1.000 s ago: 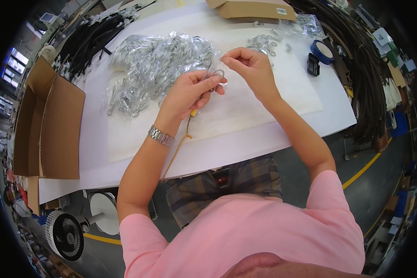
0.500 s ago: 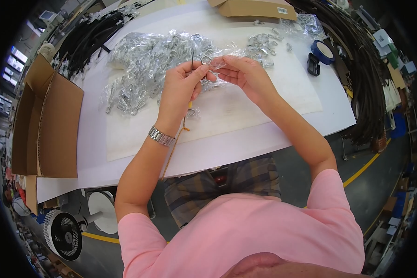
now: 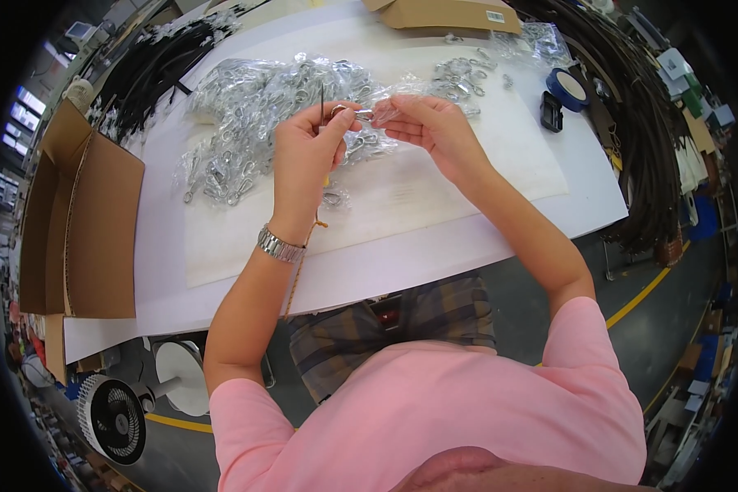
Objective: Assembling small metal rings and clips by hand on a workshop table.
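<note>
My left hand (image 3: pixel 305 160) is closed on a shiny metal snap hook (image 3: pixel 362 116), pinched between thumb and fingers. A thin dark pointed tool (image 3: pixel 321 100) also sticks up out of that hand; a bit of yellow and an orange cord (image 3: pixel 313 225) show below it. My right hand (image 3: pixel 441 135) pinches clear plastic wrapping (image 3: pixel 387 108) at the hook's right end. Just beyond and left of my hands lies a heap of metal hooks in clear plastic bags (image 3: pixel 250 98). Several bare metal hooks (image 3: pixel 461 76) lie beyond my right hand.
An open cardboard box (image 3: pixel 102 225) stands at the table's left edge; another carton (image 3: pixel 443 15) lies at the far side. Blue tape roll (image 3: pixel 567 90) and a black case (image 3: pixel 552 112) sit at right. Dark strap bundles (image 3: pixel 635 172) hang over the right edge. A fan (image 3: pixel 112 418) stands lower left.
My left hand has shifted slightly left and tilted. The metal hook now lies lengthwise between my hands, where before mainly its ring showed upright above my left thumb.
</note>
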{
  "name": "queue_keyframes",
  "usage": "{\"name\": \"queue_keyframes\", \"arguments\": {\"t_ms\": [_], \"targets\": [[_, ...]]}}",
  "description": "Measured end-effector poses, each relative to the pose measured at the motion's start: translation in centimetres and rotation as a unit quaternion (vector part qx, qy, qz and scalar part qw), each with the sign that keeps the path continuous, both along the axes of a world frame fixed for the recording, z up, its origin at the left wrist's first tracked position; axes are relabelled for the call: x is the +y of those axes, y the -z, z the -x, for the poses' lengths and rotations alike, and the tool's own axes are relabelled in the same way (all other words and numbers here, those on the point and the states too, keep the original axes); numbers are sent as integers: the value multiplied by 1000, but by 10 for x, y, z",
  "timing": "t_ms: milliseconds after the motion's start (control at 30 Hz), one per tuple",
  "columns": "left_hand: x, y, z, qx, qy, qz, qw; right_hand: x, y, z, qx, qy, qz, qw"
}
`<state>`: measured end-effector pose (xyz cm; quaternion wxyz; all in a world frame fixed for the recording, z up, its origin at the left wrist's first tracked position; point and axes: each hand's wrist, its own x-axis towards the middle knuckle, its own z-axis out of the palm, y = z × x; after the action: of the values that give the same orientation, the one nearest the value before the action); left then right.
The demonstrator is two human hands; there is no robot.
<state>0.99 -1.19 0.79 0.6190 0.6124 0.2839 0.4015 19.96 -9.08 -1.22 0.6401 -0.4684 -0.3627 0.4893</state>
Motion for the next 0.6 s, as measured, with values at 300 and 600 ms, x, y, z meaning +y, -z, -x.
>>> {"name": "queue_keyframes", "arguments": {"t_ms": [300,600], "targets": [[-5,4,-5,109,25,-101,989,1,8,3,62,-30,-14,998],[-12,8,-8,81,63,-54,993,5,21,7,78,-110,-57,989]]}}
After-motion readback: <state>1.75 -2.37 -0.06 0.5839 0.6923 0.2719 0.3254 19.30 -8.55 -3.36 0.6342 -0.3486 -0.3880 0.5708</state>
